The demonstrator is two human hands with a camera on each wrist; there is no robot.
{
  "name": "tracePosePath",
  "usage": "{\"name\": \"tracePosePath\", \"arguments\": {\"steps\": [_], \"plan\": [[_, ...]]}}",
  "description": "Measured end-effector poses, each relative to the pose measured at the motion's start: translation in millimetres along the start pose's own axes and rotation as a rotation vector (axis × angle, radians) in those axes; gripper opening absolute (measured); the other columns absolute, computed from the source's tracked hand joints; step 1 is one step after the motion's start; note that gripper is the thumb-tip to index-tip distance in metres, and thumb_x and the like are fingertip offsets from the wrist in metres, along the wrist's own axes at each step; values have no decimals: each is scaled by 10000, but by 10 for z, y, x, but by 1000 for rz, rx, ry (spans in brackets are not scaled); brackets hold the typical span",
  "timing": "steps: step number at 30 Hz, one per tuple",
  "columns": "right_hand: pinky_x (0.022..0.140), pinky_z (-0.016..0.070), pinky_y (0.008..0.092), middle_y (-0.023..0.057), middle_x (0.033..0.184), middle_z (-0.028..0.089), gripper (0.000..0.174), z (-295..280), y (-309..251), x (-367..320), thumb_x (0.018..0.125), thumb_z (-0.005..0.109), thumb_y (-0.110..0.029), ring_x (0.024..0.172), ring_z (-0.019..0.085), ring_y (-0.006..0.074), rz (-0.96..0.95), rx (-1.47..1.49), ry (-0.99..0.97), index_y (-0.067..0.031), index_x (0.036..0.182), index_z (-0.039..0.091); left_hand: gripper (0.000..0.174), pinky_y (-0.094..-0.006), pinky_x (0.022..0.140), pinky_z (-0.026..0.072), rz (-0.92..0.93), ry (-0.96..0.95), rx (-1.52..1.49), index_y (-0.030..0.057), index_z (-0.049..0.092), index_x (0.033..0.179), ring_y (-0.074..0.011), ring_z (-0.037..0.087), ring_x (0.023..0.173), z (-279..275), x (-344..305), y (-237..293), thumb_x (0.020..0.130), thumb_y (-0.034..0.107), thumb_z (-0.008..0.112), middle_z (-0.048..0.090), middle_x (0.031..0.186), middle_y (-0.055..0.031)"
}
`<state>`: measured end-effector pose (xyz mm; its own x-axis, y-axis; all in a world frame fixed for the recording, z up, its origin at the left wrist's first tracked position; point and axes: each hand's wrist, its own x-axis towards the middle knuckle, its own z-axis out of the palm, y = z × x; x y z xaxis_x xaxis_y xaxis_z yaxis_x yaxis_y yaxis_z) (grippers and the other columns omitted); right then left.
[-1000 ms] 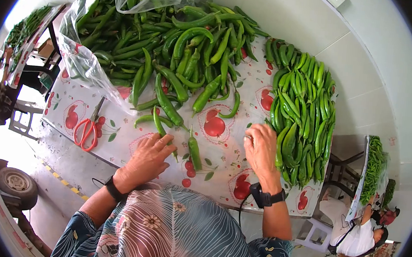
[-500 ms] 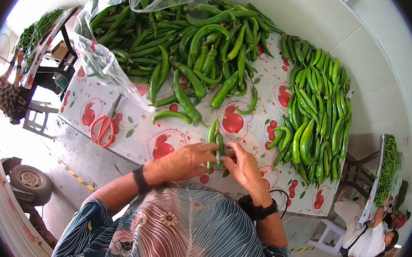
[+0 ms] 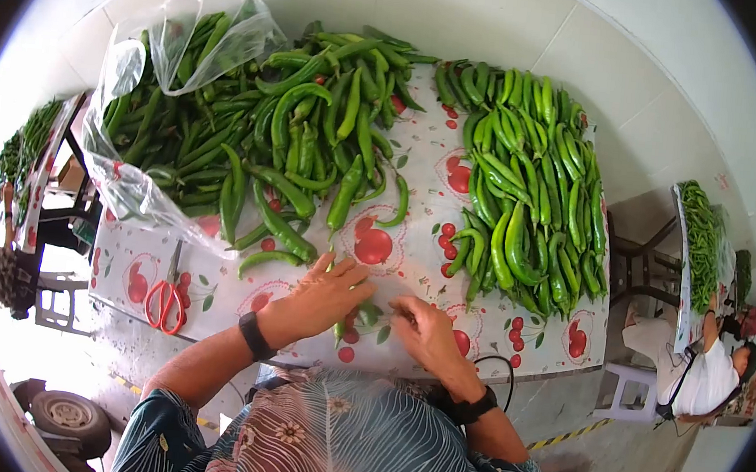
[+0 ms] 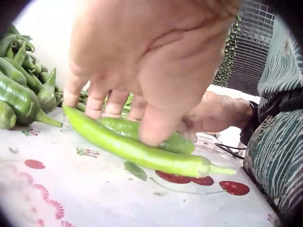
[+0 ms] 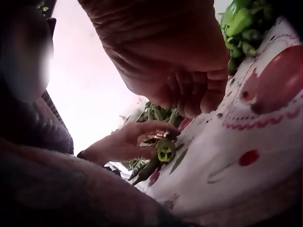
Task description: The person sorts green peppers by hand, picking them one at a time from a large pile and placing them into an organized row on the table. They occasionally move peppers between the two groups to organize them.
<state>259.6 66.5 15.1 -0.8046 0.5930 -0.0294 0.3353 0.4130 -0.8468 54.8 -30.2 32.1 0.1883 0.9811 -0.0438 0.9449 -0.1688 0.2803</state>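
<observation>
Green peppers [image 4: 137, 151]: sorting appears partly done.
Left hand [image 3: 323, 299] grips two; right hand [image 3: 428, 330] grasp unclear; aligned stack [image 3: 526, 186] laid, heap [image 3: 296, 148] unsorted.

The desk [image 3: 411, 266] wore a white cloth printed with red fruit and green leaves. On its far left lay a loose heap of green peppers [image 3: 296, 139], spilling out of a clear plastic bag [image 3: 121, 187] that lay open on the cloth. Along the right side a tidy stack of peppers [image 3: 526, 186] lay side by side, stems toward the front. Red-handled scissors [image 3: 166, 298] rested near the left front edge. Two peppers [image 4: 137, 151] lay touching each other near the front edge.
</observation>
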Motion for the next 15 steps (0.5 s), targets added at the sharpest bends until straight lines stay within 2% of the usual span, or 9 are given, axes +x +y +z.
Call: {"name": "tracePosePath", "arguments": {"steps": [1,4,6,7,10,11,13,14,15], "plan": [[739,519,346,183,943,671,239,-47,37,-67,836,623,-91,839,670,289,38,6,58,-35,1068,615,383,-461,1005,358,21,7,11,95,572,1115,-268,479,1165,5,28,-16,743,115,659,532,1165,-85],[741,517,327,169,927,678,219,-211,123,-306,840,613,-78,822,671,249,145,57,236,-23,1051,622,375,-433,993,367,4,-187,-2,101,586,1097,-271,489,1141,-29,142,-31,732,118,671,545,1145,-86],[732,515,314,153,904,683,202,-348,100,-470,846,608,-81,792,667,220,205,128,358,-11,1034,626,365,-417,963,394,14,-74,-87,98,599,1080,-281,509,1102,17,163,-73,725,119,684,558,1111,-84],[690,508,285,120,837,677,160,-371,153,-543,847,614,-75,729,646,170,133,125,486,3,985,637,360,-409,948,408,18,-20,-128,96,606,1071,-286,518,1082,19,186,-88,721,120,690,565,1094,-83],[631,498,273,98,806,673,124,-460,302,-809,842,627,-67,673,628,147,185,93,666,3,944,642,352,-408,868,457,-30,258,-321,83,618,1058,-319,552,1002,-115,340,-96,720,131,706,593,1047,-91],[621,493,270,84,793,662,112,-487,338,-887,844,623,-55,668,615,136,233,79,653,2,939,635,308,-365,752,500,-20,322,-345,45,613,1049,-262,596,888,-214,440,-91,765,137,689,611,976,-89],[600,483,264,55,767,642,88,-543,392,-996,848,616,-31,658,590,113,319,50,633,1,930,619,283,-330,720,507,-207,124,-682,13,602,1051,-192,595,840,-413,712,-105,804,141,656,610,952,-81],[587,480,269,64,761,641,90,-547,433,-1022,842,620,-36,643,590,125,250,-18,614,-3,925,622,274,-313,704,511,-302,21,-847,-3,597,1052,-158,594,817,-487,844,-99,824,142,640,609,941,-77],[573,477,274,73,754,640,92,-548,490,-1033,836,625,-41,627,590,137,182,-87,597,-6,921,624,287,-280,667,514,-318,27,-935,-46,575,1070,-100,567,785,-512,977,-97,866,155,597,594,936,-62]]}}
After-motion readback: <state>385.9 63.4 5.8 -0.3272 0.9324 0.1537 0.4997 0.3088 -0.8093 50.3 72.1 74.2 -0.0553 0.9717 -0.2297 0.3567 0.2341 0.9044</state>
